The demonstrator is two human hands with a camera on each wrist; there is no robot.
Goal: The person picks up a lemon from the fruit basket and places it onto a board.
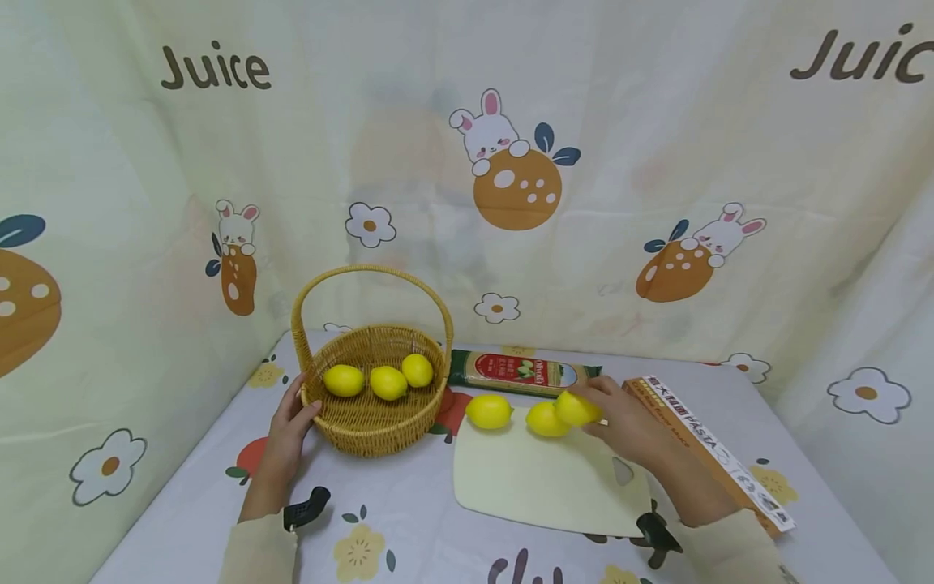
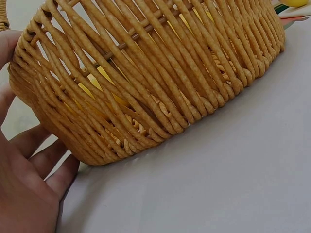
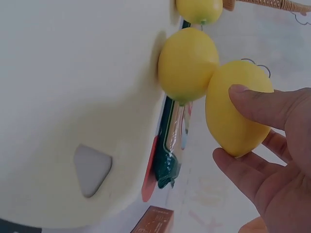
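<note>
My right hand (image 1: 623, 418) pinches a lemon (image 3: 238, 109) between thumb and fingers above the pale cutting board (image 1: 540, 487). In the head view that lemon overlaps a second lemon (image 1: 547, 419) on the board. Further left, a third lemon (image 1: 489, 412) lies at the board's back edge. My left hand (image 1: 288, 426) holds the left side of a wicker basket (image 1: 375, 440), its thumb over the rim and its fingers against the outer wall. Inside the basket sit three lemons (image 1: 388, 383); through the weave their yellow shows in the left wrist view.
Behind the board lies a green pasta packet (image 1: 525, 373) with a red label. A long brown and white pasta box (image 1: 711, 454) slants along the right, beside my right forearm. The basket's tall handle (image 1: 372, 269) arches up before the printed curtain (image 1: 409, 162).
</note>
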